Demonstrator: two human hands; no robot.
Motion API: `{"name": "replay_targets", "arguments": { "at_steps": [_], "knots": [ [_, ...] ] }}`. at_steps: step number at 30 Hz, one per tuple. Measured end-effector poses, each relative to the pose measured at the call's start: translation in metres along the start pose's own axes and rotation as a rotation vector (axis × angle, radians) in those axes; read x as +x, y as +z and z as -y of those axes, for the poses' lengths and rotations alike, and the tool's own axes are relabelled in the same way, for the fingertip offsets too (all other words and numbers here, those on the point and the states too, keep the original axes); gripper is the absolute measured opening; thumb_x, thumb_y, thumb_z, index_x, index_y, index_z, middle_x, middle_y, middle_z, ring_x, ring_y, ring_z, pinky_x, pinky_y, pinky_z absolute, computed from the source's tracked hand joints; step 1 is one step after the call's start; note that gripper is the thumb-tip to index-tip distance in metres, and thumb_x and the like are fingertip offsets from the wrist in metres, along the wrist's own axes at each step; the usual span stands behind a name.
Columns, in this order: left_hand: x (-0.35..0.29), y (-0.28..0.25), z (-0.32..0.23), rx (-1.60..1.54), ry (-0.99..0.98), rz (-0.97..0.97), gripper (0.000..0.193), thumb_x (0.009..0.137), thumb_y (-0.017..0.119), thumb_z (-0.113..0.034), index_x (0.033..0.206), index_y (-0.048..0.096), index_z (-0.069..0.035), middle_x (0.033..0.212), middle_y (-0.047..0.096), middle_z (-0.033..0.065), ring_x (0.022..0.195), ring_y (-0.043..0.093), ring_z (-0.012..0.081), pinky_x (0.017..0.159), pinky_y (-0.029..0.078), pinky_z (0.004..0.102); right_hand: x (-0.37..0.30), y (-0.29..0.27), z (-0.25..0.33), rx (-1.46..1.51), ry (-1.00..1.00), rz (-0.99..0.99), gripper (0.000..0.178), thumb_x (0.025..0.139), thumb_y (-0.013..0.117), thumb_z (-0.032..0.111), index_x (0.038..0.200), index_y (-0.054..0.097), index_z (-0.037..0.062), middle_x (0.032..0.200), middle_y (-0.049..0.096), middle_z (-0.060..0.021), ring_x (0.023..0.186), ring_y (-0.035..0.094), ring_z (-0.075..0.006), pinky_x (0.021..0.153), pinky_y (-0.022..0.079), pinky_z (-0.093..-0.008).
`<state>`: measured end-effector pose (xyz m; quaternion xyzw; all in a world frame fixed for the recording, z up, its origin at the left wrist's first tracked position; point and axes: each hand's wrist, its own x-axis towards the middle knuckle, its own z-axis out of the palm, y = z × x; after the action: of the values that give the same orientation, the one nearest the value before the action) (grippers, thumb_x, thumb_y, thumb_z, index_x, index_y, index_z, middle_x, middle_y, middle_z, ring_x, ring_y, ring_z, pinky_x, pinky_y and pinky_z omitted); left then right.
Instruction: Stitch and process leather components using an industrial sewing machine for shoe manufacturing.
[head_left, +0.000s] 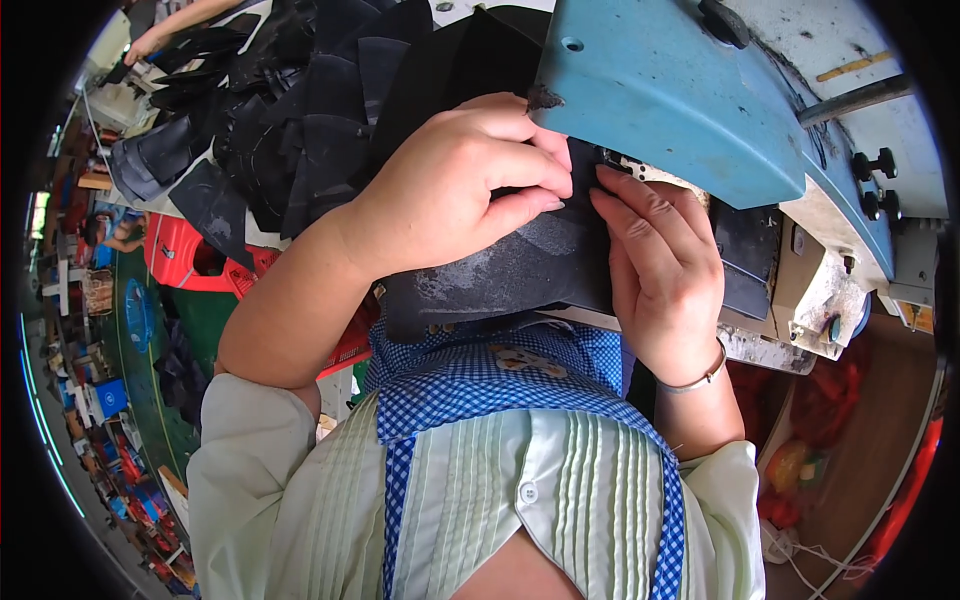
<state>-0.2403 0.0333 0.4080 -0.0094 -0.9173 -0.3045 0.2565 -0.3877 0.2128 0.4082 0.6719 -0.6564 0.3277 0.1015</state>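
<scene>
My left hand (480, 175) reaches in beside a blue-covered machine (670, 95), its thumb and fingers pinched together on a piece of black sheet material (572, 215). Close by on the right, my right hand (665, 245) has its fingers pressed together and bent over the same piece, the fingertips by the small metal parts under the machine's cover. A silver bangle (705, 370) circles the right wrist. Below both hands lies a larger black sheet (470, 280) with greyish, dusty patches. Where the material passes under the cover is mostly hidden by the fingers.
Stacks of black cut pieces (335, 110) cover the work surface to the left. A red plastic basket (180, 255) stands beyond my left forearm. Black knobs (875, 180) stick out on the machine's right. At the far upper left, another person's arm (175, 25) reaches toward black pieces.
</scene>
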Motion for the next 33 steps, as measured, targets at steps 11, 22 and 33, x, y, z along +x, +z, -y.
{"name": "replay_targets", "arguments": {
  "at_steps": [11, 22, 33],
  "knots": [
    [-0.005, 0.006, -0.013, 0.309, 0.092, 0.013, 0.025, 0.084, 0.076, -0.022, 0.102, 0.073, -0.004, 0.113, 0.064, 0.0081, 0.104, 0.065, 0.0286, 0.103, 0.048, 0.0474, -0.001, 0.002, 0.002, -0.102, 0.030, -0.006, 0.036, 0.077, 0.067, -0.010, 0.112, 0.073, -0.0019, 0.114, 0.069, -0.0154, 0.102, 0.065, -0.0328, 0.088, 0.054, -0.0404],
    [0.002, 0.007, -0.002, 0.258, 0.115, -0.030, 0.047, 0.077, 0.083, -0.035, 0.106, 0.070, -0.001, 0.119, 0.062, 0.0112, 0.115, 0.061, 0.0310, 0.104, 0.046, 0.0506, 0.002, 0.002, 0.001, -0.089, 0.069, 0.019, 0.041, 0.078, 0.065, -0.010, 0.117, 0.073, 0.0010, 0.109, 0.065, -0.0127, 0.093, 0.063, -0.0292, 0.082, 0.053, -0.0388],
    [0.011, 0.003, 0.008, 0.269, 0.165, -0.049, 0.044, 0.076, 0.084, -0.032, 0.108, 0.070, -0.004, 0.114, 0.065, 0.0116, 0.108, 0.062, 0.0319, 0.095, 0.049, 0.0435, 0.002, 0.002, 0.003, -0.075, 0.087, 0.036, 0.044, 0.077, 0.064, -0.011, 0.119, 0.072, 0.0022, 0.109, 0.064, -0.0128, 0.095, 0.062, -0.0298, 0.083, 0.052, -0.0396]
  ]
}}
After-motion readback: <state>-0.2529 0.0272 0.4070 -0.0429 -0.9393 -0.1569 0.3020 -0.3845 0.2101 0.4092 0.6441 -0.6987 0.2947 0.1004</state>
